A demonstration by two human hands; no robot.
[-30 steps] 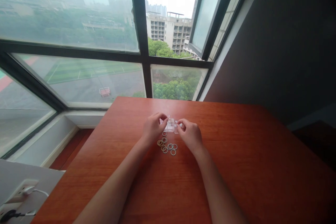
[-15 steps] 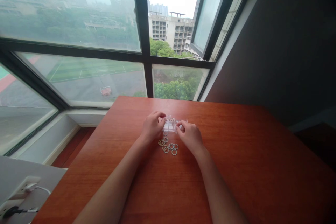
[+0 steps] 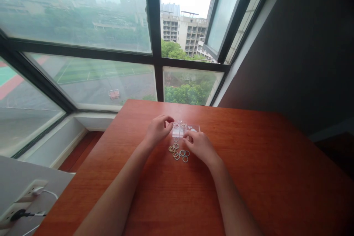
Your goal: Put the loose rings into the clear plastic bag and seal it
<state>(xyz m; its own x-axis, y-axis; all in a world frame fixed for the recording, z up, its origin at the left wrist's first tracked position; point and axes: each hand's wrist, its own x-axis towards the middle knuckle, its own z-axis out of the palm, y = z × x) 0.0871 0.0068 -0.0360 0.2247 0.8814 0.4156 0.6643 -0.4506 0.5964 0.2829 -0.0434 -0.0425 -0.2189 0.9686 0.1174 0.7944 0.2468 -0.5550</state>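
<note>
A small clear plastic box (image 3: 179, 131) with compartments stands on the wooden table, with some small rings inside its far compartments. My left hand (image 3: 159, 129) curls its thumb and fingers at the box's left edge, holding it there. My right hand (image 3: 201, 145) is by the box's near right corner, fingers bent and slightly apart, and I see nothing between them. The box's clear lid (image 3: 195, 128) extends to the right, partly behind that hand. Several loose rings (image 3: 185, 159), silvery and yellowish, lie in front of the box, some overlapping.
The reddish-brown table (image 3: 171, 199) reaches to a large window with dark frames (image 3: 158, 81). A dark wall (image 3: 279, 62) rises on the right. At lower left, plugs and cords (image 3: 41, 191) sit in wall sockets.
My right hand has drawn back a little from the box's right side toward its near corner, showing more of the lid. The camera view has shifted slightly left.
</note>
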